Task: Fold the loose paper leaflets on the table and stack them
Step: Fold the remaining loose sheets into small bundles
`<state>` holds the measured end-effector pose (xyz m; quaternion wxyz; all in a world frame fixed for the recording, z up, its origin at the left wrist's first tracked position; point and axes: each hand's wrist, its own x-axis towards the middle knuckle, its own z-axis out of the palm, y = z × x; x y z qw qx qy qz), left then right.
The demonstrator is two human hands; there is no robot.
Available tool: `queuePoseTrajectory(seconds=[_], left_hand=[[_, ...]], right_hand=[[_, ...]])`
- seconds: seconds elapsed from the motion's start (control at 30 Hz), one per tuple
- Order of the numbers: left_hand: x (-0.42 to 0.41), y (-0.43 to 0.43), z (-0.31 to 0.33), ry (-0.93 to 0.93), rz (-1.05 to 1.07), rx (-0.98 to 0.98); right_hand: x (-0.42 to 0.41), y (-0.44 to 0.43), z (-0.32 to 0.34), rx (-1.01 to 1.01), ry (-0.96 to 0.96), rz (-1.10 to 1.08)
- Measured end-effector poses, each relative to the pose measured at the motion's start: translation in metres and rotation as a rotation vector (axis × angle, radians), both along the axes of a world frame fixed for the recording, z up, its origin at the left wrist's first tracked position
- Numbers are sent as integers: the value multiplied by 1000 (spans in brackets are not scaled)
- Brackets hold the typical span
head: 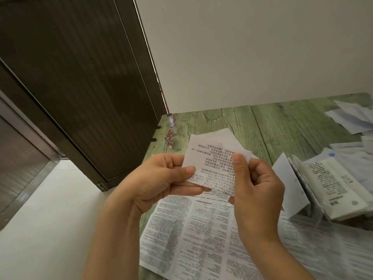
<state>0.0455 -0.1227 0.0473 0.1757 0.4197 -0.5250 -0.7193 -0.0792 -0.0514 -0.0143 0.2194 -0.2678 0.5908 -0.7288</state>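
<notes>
Fingers (189,191) and thumb of your left hand (159,178) pinch the left edge of a small leaflet (210,158). Your right hand (258,188) pinches its right edge, fingers curled. You hold it above the green table (242,122), over a large unfolded leaflet (191,229) lying flat. To the right, folded leaflets (333,186) stand in what looks like a clear holder (321,216). Loose papers (347,118) lie far right.

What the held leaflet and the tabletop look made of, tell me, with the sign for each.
The leaflet looks like thin matte white paper: black print, fold creases, a soft bend. The tabletop looks like green-washed wood planks, by grain, knots and seams, though it could be a printed wood-look film.
</notes>
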Motion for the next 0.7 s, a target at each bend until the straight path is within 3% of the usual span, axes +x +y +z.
queuePoseTrajectory(seconds=[0.23,0.4,0.53,0.7], left_hand=[[-16,2,-3,55,148,-35],[-44,14,-15,36,93,-12],[-30,6,-10,-101,212,-167],[0,4,4,-344,-10,-286]], right_hand=[[-3,-1,-1,-27,-74,-87],[-4,0,3,-45,-92,-155],[-2,0,4,-40,-132,25],[-5,-1,4,51,-154,386]])
